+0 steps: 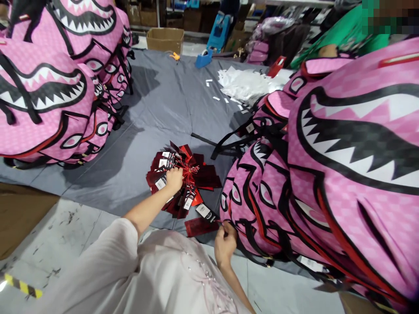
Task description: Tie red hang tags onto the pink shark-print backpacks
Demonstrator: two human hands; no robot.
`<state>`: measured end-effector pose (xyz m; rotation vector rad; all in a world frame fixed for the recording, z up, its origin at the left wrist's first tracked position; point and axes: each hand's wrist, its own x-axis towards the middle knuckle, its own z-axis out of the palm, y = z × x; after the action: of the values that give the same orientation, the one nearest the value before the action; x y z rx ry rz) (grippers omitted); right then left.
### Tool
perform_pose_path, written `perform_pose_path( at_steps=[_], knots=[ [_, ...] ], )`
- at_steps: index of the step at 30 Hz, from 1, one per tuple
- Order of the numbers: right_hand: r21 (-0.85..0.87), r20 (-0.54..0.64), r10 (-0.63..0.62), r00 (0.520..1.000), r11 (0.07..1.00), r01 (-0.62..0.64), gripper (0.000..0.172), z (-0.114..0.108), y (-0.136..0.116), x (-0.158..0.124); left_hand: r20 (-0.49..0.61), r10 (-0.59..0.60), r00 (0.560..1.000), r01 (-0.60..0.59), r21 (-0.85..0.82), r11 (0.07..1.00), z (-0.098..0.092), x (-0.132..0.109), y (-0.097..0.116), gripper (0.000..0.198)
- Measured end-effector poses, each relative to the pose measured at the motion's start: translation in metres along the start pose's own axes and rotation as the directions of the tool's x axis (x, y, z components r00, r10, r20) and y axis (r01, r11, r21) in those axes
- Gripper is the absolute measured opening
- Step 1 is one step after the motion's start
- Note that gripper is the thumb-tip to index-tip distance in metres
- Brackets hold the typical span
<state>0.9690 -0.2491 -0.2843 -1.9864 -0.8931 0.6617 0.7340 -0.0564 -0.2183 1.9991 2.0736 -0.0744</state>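
My left hand (173, 179) is closed on a fanned bundle of dark red hang tags (183, 176) that lies on a grey cloth (163, 113). The tags are tied together with red strings. My right hand (225, 243) pinches one red tag (200, 226) by its string, right beside the lowest pink shark-mouth backpack (258, 205) of the stack on my right. A black-and-white label (205, 211) lies between the bundle and the single tag.
More pink backpacks (49, 87) are piled on the left, and a tall stack (356, 152) fills the right. White paper scraps (245, 83), a blue tape dispenser (205, 56) and a cardboard box (165, 39) sit at the back. A person in green (347, 35) works far right.
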Motion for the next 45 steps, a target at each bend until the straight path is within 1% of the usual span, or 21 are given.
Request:
perform_pose_path(
  at_steps=[1,3,5,6,7,8,9,11,13,14,17,20,24,27,31,35,37,40,42,44,45],
  knots=[
    [-0.026,0.038,-0.081,0.996,0.996,0.082,0.036,0.003,-0.009,-0.003,0.016,0.011,1.000,-0.011,0.003,1.000,0.000,0.003,-0.001,0.021],
    [-0.022,0.125,-0.213,0.969,0.976,0.217,0.032,0.013,-0.028,-0.002,0.023,0.036,0.999,-0.035,-0.003,0.999,0.001,0.006,-0.002,0.020],
    [0.018,0.210,-0.290,0.934,0.956,0.293,0.028,0.029,-0.048,0.005,0.017,0.057,0.998,-0.057,-0.001,0.998,-0.001,0.006,-0.004,0.023],
    [0.048,0.252,-0.297,0.921,0.954,0.295,0.027,0.040,-0.059,0.011,0.010,0.069,0.998,-0.069,0.003,0.998,-0.002,0.004,-0.005,0.024],
    [0.087,0.296,-0.284,0.912,0.959,0.270,0.026,0.052,-0.069,0.016,0.002,0.081,0.997,-0.081,0.008,0.997,-0.004,0.003,-0.007,0.026],
    [0.134,0.349,-0.247,0.904,0.968,0.213,0.026,0.065,-0.078,0.022,-0.007,0.092,0.996,-0.092,0.015,0.996,-0.006,0.001,-0.008,0.028],
    [0.181,0.405,-0.200,0.892,0.974,0.135,0.026,0.079,-0.087,0.028,-0.014,0.100,0.995,-0.100,0.023,0.995,-0.007,0.000,-0.009,0.028],
    [0.252,0.514,-0.114,0.850,0.968,-0.022,0.028,0.107,-0.103,0.037,-0.021,0.109,0.994,-0.108,0.042,0.993,-0.010,0.000,-0.010,0.026],
    [0.279,0.574,-0.082,0.815,0.955,-0.101,0.029,0.131,-0.115,0.043,-0.014,0.115,0.993,-0.114,0.059,0.992,-0.011,0.002,-0.010,0.022],
    [0.282,0.584,-0.076,0.808,0.953,-0.114,0.029,0.140,-0.120,0.045,-0.004,0.122,0.993,-0.121,0.067,0.990,-0.012,0.004,-0.010,0.020],
    [0.278,0.589,-0.056,0.806,0.951,-0.138,0.024,0.156,-0.126,0.048,0.027,0.152,0.988,-0.154,0.076,0.985,-0.014,0.012,-0.012,0.015],
    [0.260,0.591,-0.024,0.806,0.952,-0.162,0.020,0.162,-0.127,0.052,0.033,0.174,0.984,-0.176,0.078,0.981,-0.017,0.016,-0.015,0.017],
    [0.236,0.595,0.009,0.803,0.954,-0.186,0.016,0.167,-0.131,0.057,0.040,0.220,0.975,-0.222,0.085,0.971,-0.015,0.016,-0.011,0.020],
    [0.222,0.596,0.031,0.803,0.954,-0.202,0.015,0.168,-0.134,0.059,0.058,0.251,0.966,-0.255,0.087,0.963,-0.015,0.016,-0.007,0.018],
    [0.224,0.593,0.057,0.803,0.946,-0.233,0.016,0.166,-0.134,0.059,0.049,0.265,0.963,-0.269,0.095,0.959,-0.020,0.015,-0.008,0.021],
    [0.244,0.585,0.098,0.805,0.926,-0.289,0.018,0.171,-0.139,0.064,0.049,0.254,0.966,-0.258,0.116,0.959,-0.027,0.009,-0.004,0.023],
    [0.251,0.565,0.136,0.814,0.911,-0.327,0.022,0.177,-0.145,0.068,0.075,0.265,0.961,-0.273,0.129,0.953,-0.032,0.004,0.001,0.022],
    [0.250,0.506,0.218,0.834,0.889,-0.384,0.028,0.189,-0.152,0.073,0.119,0.299,0.947,-0.315,0.158,0.936,-0.042,-0.005,0.004,0.024],
    [0.245,0.469,0.263,0.843,0.878,-0.411,0.030,0.196,-0.154,0.076,0.125,0.315,0.941,-0.335,0.194,0.922,-0.049,-0.010,0.000,0.027],
    [0.240,0.445,0.293,0.847,0.872,-0.427,0.030,0.200,-0.154,0.079,0.098,0.340,0.935,-0.353,0.242,0.904,-0.054,-0.014,-0.010,0.027],
    [0.238,0.434,0.305,0.847,0.868,-0.435,0.030,0.201,-0.153,0.080,0.090,0.371,0.924,-0.381,0.255,0.888,-0.054,-0.016,-0.015,0.026]
  ],
)
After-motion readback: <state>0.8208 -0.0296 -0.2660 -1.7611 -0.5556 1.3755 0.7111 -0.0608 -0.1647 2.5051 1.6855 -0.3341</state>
